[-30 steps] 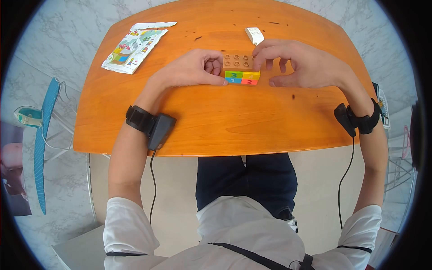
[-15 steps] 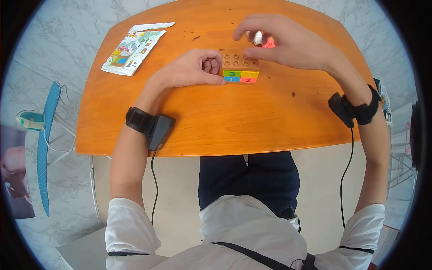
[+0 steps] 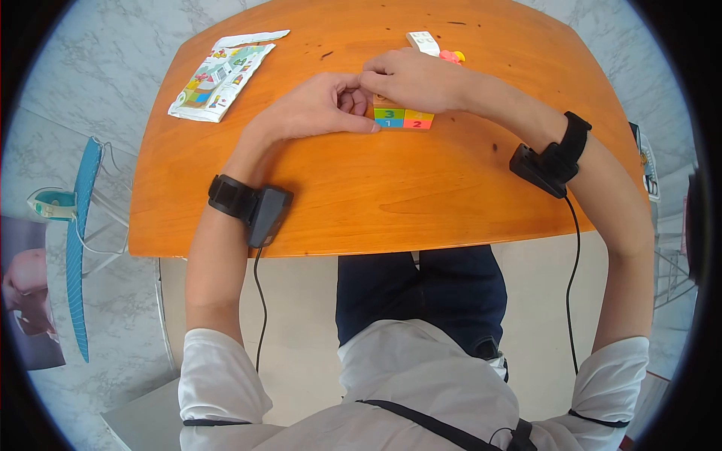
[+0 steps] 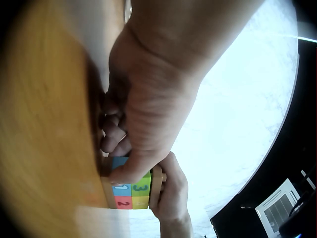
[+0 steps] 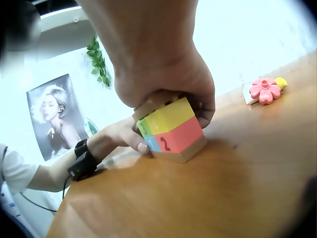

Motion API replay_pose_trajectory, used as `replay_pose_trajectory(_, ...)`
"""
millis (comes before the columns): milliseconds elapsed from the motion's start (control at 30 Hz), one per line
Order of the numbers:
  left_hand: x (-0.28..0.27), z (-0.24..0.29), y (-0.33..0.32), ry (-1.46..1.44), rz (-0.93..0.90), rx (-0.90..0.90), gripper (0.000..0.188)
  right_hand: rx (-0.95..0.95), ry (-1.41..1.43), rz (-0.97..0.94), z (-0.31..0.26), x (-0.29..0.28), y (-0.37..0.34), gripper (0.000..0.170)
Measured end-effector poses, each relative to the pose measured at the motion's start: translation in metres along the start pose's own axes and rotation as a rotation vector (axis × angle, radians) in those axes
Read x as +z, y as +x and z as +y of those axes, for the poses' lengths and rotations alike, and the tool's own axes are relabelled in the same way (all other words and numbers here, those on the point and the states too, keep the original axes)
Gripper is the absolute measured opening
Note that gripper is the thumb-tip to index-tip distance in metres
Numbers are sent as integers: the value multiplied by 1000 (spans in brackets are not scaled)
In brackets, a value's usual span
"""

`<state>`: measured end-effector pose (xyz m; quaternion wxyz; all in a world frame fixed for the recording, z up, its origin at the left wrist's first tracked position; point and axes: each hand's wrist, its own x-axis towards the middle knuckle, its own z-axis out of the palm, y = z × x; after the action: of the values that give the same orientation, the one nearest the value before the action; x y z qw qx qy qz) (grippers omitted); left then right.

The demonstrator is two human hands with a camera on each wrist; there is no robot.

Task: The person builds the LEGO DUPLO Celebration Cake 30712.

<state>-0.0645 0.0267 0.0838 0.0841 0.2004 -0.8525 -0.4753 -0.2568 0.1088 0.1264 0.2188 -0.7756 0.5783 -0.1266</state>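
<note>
A stack of toy building bricks (image 3: 404, 120) stands on the wooden table. Its front shows blue 1 and pink 2 below, green 3 and yellow above. A tan brick (image 5: 179, 154) forms the base and a tan studded brick (image 4: 156, 186) the top. My left hand (image 3: 320, 105) grips the stack's left end, thumb (image 4: 128, 173) across the blue brick and fingers curled at the far side. Over the top lies my right hand (image 3: 417, 81), fingers bent around the upper tan brick and mostly hiding it; some fingers (image 5: 205, 111) show behind the stack.
Behind the right hand lie a white brick (image 3: 423, 43) and a pink flower piece (image 5: 265, 90) with a yellow piece (image 5: 281, 83). An illustrated packet (image 3: 218, 79) lies at the table's far left. Cables hang from both wrist cameras.
My right hand lifted off the stack's right side, swung up and back, then came down over its top, further left. The left hand has stayed at the stack's left end.
</note>
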Motion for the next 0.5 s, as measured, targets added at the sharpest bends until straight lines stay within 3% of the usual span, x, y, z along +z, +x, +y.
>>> replay_pose_trajectory(267,0,-1,1,8,-3,-16,28,64,-17,-31,-1,-3,2,47)
replay_pose_trajectory(433,0,0,-1,46,15,1,29,-25,43,54,-1,-20,-7,48)
replay_pose_trajectory(500,-1,4,-2,35,2,-4,29,-14,-43,-35,-5,-35,-14,45)
